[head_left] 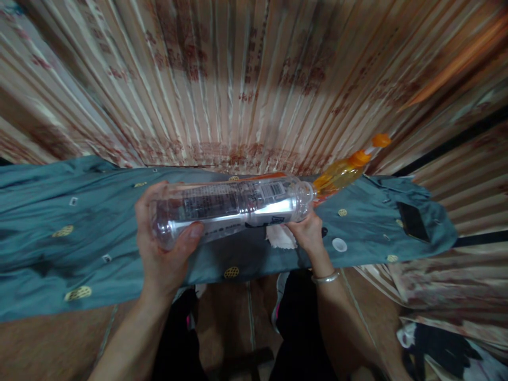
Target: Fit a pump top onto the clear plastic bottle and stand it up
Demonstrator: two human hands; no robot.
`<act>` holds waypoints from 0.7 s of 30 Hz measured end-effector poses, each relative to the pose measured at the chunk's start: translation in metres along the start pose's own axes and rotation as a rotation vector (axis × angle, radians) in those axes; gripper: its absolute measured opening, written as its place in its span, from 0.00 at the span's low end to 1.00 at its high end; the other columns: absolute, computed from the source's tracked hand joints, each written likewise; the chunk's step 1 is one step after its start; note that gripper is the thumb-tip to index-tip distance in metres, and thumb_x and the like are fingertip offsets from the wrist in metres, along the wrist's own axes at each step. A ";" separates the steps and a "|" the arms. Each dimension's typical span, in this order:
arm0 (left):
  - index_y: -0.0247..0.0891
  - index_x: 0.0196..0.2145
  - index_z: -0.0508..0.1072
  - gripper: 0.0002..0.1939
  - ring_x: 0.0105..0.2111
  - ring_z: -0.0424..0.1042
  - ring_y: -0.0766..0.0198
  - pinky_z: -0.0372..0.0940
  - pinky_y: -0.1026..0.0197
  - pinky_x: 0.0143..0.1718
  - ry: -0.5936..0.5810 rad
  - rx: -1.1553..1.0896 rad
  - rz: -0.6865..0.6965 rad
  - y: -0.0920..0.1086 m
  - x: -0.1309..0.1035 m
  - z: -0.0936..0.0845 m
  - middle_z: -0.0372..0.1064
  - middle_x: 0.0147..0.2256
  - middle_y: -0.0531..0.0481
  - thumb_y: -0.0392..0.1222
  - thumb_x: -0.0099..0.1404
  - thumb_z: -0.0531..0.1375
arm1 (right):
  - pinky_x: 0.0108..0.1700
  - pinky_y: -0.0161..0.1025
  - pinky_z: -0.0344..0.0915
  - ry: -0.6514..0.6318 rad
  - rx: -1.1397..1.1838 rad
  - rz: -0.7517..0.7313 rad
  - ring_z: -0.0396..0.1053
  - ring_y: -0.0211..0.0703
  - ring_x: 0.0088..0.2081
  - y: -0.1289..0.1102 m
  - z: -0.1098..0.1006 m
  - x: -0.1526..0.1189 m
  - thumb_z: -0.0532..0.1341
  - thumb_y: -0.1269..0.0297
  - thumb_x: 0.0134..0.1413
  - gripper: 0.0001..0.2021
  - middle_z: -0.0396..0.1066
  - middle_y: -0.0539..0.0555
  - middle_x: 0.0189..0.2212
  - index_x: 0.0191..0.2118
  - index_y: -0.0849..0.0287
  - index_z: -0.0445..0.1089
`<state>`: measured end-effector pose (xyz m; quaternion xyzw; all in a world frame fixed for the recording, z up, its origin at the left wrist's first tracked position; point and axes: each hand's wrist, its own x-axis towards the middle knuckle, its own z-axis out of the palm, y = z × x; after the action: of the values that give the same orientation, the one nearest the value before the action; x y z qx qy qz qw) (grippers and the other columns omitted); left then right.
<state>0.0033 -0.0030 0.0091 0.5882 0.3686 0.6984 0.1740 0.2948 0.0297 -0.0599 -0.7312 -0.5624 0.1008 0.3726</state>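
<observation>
A large clear plastic bottle (222, 206), with a label and barcode on its side, lies sideways in the air above the cloth-covered table. Wrapped around its base end is my left hand (166, 238), the thumb pressed on the near side. My right hand (307, 230) grips at the neck end from below; most of its fingers are hidden behind the bottle. Just past the neck is a yellow-orange bottle (341, 172) with an orange spout top, its lower part partly covered. A crumpled white tissue (281, 236) lies below the clear bottle.
The narrow table has a teal patterned cloth (99, 222). On its right part are a white round cap (339, 244) and a dark phone-like slab (413, 221). A pleated curtain (238, 79) hangs behind it. A dark bundle (444, 349) lies low at right.
</observation>
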 end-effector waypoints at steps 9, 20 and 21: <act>0.50 0.59 0.72 0.33 0.47 0.75 0.57 0.69 0.54 0.51 0.021 0.008 -0.020 -0.001 -0.001 -0.001 0.76 0.47 0.51 0.56 0.57 0.72 | 0.44 0.52 0.75 -0.005 0.017 -0.003 0.80 0.62 0.43 0.002 0.001 0.001 0.70 0.43 0.39 0.29 0.82 0.63 0.41 0.45 0.58 0.75; 0.50 0.59 0.72 0.32 0.48 0.76 0.58 0.69 0.56 0.51 -0.001 -0.034 -0.004 0.000 0.000 0.001 0.77 0.49 0.51 0.52 0.58 0.72 | 0.44 0.52 0.75 0.004 0.034 -0.021 0.79 0.60 0.43 0.000 -0.001 0.000 0.68 0.39 0.41 0.29 0.82 0.62 0.40 0.44 0.56 0.75; 0.50 0.59 0.72 0.32 0.48 0.76 0.58 0.69 0.55 0.51 -0.002 -0.034 0.002 0.000 0.000 0.001 0.77 0.48 0.50 0.52 0.58 0.72 | 0.43 0.52 0.75 0.008 0.034 -0.021 0.79 0.60 0.42 0.000 0.000 0.000 0.68 0.39 0.41 0.29 0.82 0.61 0.40 0.45 0.56 0.75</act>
<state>0.0039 -0.0027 0.0091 0.5861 0.3558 0.7044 0.1836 0.2951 0.0298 -0.0597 -0.7192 -0.5669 0.1033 0.3881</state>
